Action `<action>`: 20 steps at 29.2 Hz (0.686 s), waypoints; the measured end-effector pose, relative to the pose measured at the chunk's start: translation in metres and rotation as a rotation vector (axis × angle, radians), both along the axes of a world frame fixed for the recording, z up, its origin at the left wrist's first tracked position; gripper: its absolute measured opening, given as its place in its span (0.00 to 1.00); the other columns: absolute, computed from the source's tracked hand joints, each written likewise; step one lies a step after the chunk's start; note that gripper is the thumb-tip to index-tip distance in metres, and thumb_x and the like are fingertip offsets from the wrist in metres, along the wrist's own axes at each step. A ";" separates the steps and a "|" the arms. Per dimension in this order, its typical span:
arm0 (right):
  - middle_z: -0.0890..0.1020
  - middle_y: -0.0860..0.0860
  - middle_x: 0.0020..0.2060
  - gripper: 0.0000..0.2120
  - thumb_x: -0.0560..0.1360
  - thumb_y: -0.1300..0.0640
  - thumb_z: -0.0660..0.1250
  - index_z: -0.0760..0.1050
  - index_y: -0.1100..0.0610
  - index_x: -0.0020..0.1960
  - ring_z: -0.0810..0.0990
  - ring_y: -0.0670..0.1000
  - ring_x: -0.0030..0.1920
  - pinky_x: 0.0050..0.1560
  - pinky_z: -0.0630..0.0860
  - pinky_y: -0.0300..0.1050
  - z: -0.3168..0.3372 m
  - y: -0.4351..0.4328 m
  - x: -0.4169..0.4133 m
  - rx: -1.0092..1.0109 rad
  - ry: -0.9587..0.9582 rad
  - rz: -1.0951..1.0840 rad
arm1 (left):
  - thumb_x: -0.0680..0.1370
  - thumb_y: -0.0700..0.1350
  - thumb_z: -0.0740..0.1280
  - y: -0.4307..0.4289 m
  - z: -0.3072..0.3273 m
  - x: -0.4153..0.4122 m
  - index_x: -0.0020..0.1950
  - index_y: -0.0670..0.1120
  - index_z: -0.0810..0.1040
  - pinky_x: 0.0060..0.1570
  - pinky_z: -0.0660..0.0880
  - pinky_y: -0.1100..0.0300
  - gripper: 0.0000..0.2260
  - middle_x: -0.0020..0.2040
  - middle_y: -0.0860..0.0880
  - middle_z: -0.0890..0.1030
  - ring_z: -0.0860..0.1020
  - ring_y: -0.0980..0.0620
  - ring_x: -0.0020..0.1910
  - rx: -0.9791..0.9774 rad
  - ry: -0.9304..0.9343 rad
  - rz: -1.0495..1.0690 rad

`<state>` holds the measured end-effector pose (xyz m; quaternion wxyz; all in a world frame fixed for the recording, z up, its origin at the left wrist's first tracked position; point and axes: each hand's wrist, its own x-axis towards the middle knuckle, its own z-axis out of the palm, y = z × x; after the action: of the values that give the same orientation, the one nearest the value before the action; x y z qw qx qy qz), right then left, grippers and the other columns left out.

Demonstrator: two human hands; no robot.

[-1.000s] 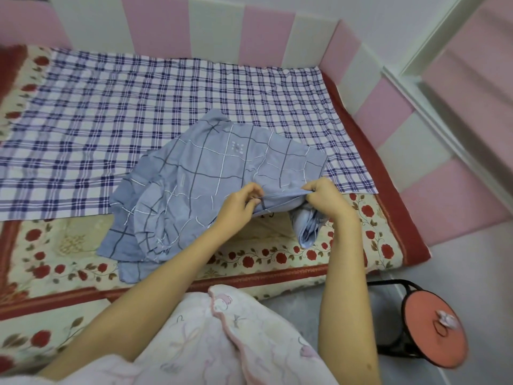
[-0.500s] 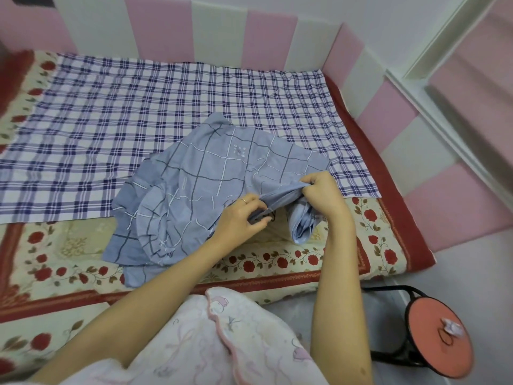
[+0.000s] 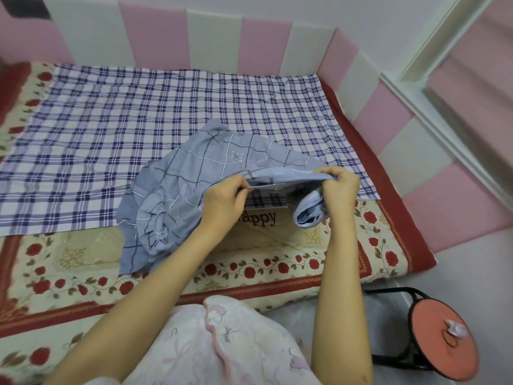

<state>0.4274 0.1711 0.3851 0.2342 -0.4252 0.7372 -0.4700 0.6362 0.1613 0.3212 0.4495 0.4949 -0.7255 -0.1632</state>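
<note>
Crumpled blue-grey checked cloth (image 3: 194,184) | edge pinched taut: left hand (image 3: 224,201), right hand (image 3: 340,187)

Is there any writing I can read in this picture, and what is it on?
"appy": dark letters on the floral bedcover, under the raised edge of the blue-grey cloth; the left hand hides anything before them.
No other writing shows.
</note>
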 end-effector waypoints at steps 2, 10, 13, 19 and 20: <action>0.79 0.49 0.31 0.21 0.67 0.74 0.57 0.79 0.51 0.34 0.74 0.52 0.35 0.35 0.71 0.41 0.003 0.001 -0.001 -0.006 0.002 -0.019 | 0.74 0.37 0.66 0.002 0.006 0.001 0.41 0.41 0.77 0.31 0.73 0.57 0.03 0.32 0.51 0.76 0.71 0.54 0.30 -0.038 -0.038 -0.027; 0.79 0.50 0.32 0.18 0.67 0.72 0.56 0.80 0.54 0.38 0.73 0.51 0.32 0.32 0.69 0.43 0.006 0.003 0.000 -0.040 0.110 0.023 | 0.76 0.35 0.62 0.002 0.008 0.003 0.44 0.40 0.72 0.27 0.71 0.50 0.02 0.31 0.46 0.74 0.72 0.46 0.28 0.022 -0.089 -0.010; 0.75 0.54 0.27 0.17 0.66 0.71 0.55 0.77 0.54 0.34 0.68 0.52 0.30 0.31 0.64 0.43 0.010 0.005 0.011 -0.126 0.076 -0.009 | 0.80 0.36 0.58 0.013 0.006 -0.006 0.51 0.40 0.68 0.29 0.68 0.51 0.02 0.34 0.46 0.73 0.72 0.43 0.31 0.115 -0.038 0.011; 0.73 0.52 0.24 0.11 0.62 0.71 0.55 0.72 0.59 0.27 0.69 0.51 0.29 0.32 0.66 0.43 0.023 0.008 0.033 -0.297 -0.186 -0.002 | 0.69 0.45 0.76 0.032 -0.013 -0.015 0.58 0.43 0.67 0.28 0.72 0.59 0.24 0.41 0.45 0.80 0.77 0.49 0.31 0.078 -0.124 -0.155; 0.72 0.49 0.23 0.11 0.60 0.70 0.55 0.71 0.58 0.27 0.69 0.51 0.28 0.31 0.66 0.42 0.025 0.010 0.034 -0.339 -0.233 0.007 | 0.65 0.41 0.78 0.034 -0.019 -0.016 0.55 0.44 0.67 0.24 0.68 0.62 0.26 0.36 0.46 0.79 0.76 0.48 0.27 0.045 -0.215 -0.170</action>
<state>0.4613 0.1811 0.4097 0.2448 -0.4037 0.6139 -0.6326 0.6203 0.1958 0.3019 0.3423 0.4562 -0.8050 -0.1631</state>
